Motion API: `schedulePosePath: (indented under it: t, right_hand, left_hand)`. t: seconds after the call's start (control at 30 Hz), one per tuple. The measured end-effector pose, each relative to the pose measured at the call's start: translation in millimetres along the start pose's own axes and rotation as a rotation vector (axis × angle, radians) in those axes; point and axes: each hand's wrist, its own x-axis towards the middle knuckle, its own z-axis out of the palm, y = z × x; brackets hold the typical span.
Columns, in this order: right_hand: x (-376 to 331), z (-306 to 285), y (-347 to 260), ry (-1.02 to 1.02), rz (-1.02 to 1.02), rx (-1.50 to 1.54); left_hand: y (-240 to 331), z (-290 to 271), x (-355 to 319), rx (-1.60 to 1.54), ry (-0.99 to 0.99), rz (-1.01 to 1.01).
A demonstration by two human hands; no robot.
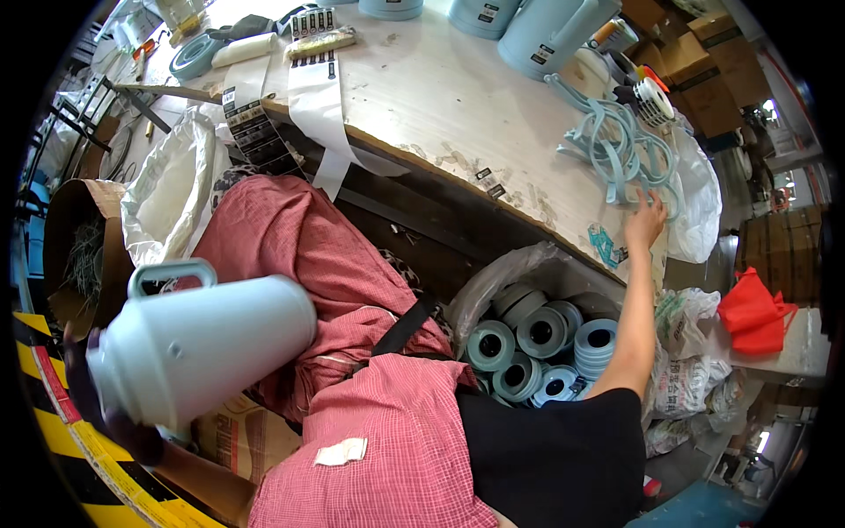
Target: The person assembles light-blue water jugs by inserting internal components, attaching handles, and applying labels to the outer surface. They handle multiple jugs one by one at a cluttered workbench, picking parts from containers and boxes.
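My left hand (132, 437), in a dark glove, supports a light blue jug (211, 339) by its lower end at the left. The jug lies on its side above my lap, slightly blurred, with its loop handle (174, 271) uppermost. My right hand (647, 218) is bare and reaches to the right end of the worktable. Its fingers are a little apart and touch the lower edge of a tangled pile of light blue straps (616, 145). Small teal pieces (606, 246) lie on the table just beside that hand.
More light blue jugs (550, 40) stand along the far side of the white worktable (422, 97). Label strips (255, 123) hang over its front edge. Below, a lined bin (475, 286) holds several round blue parts (541, 330). Left are a white sack (172, 194) and yellow-black barrier (62, 422).
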Motion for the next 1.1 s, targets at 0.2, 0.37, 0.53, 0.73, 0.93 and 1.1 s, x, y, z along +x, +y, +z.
schedulePosePath:
  t: [0.2, 0.37, 0.53, 0.73, 0.93, 1.1]
  right_hand:
    - [19.3, 8.1, 17.1, -0.34, -0.403, -0.23]
    - [46.3, 6.3, -64.1, 0.354, -0.158, 0.587]
    - [72.7, -59.1, -206.3, 0.632, -0.091, 0.701]
    - [-23.4, -131.7, -452.1, -0.333, -0.255, 2.308]
    - [-82.5, -205.1, -546.1, -1.274, 0.131, 2.925]
    - [-97.2, -214.5, -559.2, -1.167, 0.178, 2.786]
  left_hand:
    - [11.5, 9.2, 15.0, -0.406, -0.195, -0.186]
    - [-11.7, 1.8, -21.6, -0.209, 0.096, -0.32]
    - [36.8, 4.1, -29.0, -0.272, 0.106, -0.156]
    - [98.4, 25.0, -39.9, -0.316, -0.08, 0.153]
    - [104.4, 27.6, -60.2, -0.154, 0.072, -0.12]
    - [86.4, 25.9, -61.3, -0.122, 0.07, -0.094]
